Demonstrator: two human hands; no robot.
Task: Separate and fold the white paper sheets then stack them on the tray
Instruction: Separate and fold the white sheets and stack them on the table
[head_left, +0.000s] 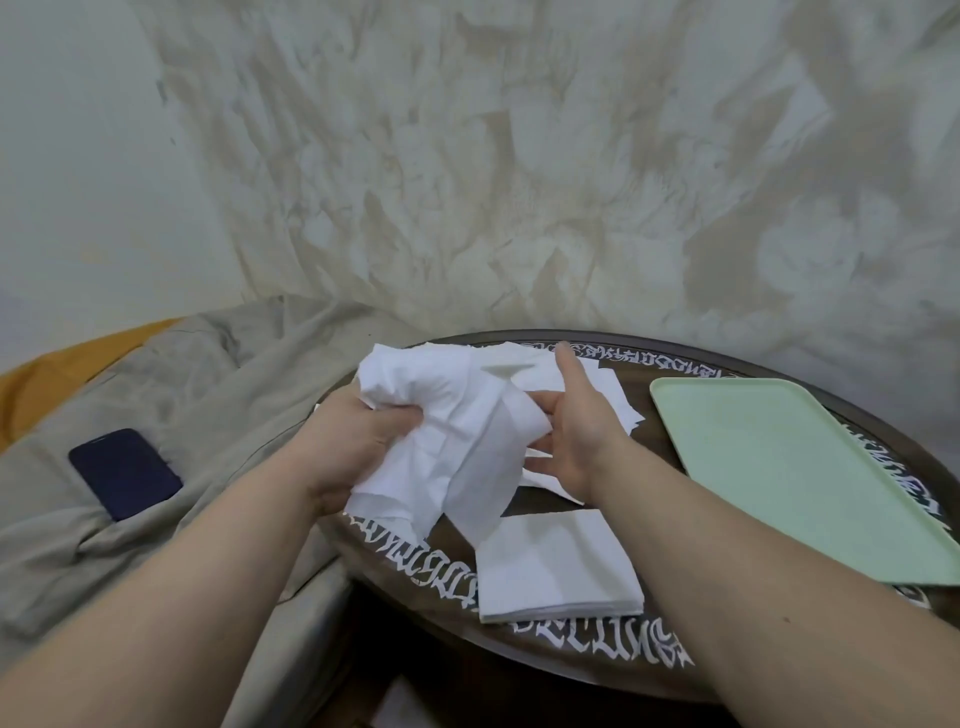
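Observation:
A crumpled bunch of white paper sheets (447, 415) hangs above the round dark table (571, 649). My left hand (348, 441) grips the bunch from the left, fingers curled into it. My right hand (576, 431) pinches one sheet's edge on the right side, with the index finger stretched out. More loose white sheets (597, 384) lie flat on the table behind my hands. A folded stack of white sheets (556, 566) rests at the table's near edge. The pale green tray (810, 478) sits on the right of the table with nothing on it.
A dark phone (124, 470) lies on beige cloth (208, 374) to the left of the table. White ornate lettering rings the table's rim. A mottled wall stands close behind the table.

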